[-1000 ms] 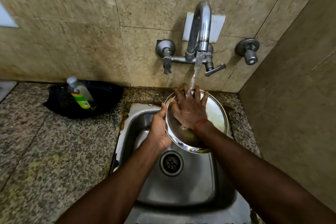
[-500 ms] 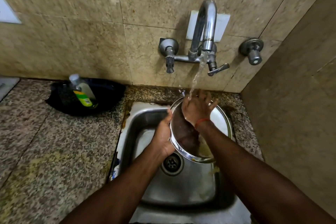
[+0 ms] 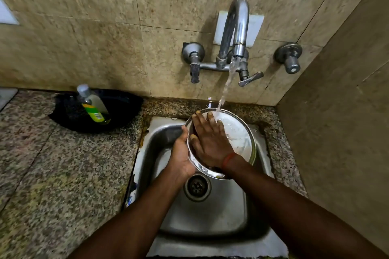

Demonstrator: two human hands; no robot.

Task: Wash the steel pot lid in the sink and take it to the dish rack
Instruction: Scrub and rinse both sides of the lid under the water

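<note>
Water from the curved chrome wall tap [image 3: 235, 27] falls onto the upper edge of the round steel pot lid [image 3: 235, 139], which is held tilted above the stainless steel sink [image 3: 206, 216], over the back half of the basin and just behind the drain [image 3: 197, 186]. The left hand [image 3: 181, 153] grasps the lid by its left rim, thumb over the edge and fingers curled behind it. The right hand [image 3: 210, 141] holds nothing; it lies flat and spread against the lid's inner face, rubbing it under the stream.

The step in hand appears to be rinsing and hand-scrubbing. To do it well, the person would likely keep the lid angled so the water sheets down across the whole face toward the drain, turn it by the rim with the left hand so every sector passes under the stream, and press the palm firmly along the rim's inner lip, where residue tends to collect. Wet steel is slippery, so the rim grip should be firm.

A clear bottle with a green and yellow label [image 3: 92, 105] lies in a black dish [image 3: 126, 107] on the speckled granite counter [image 3: 52, 174] to the left. No dish rack is in view.
</note>
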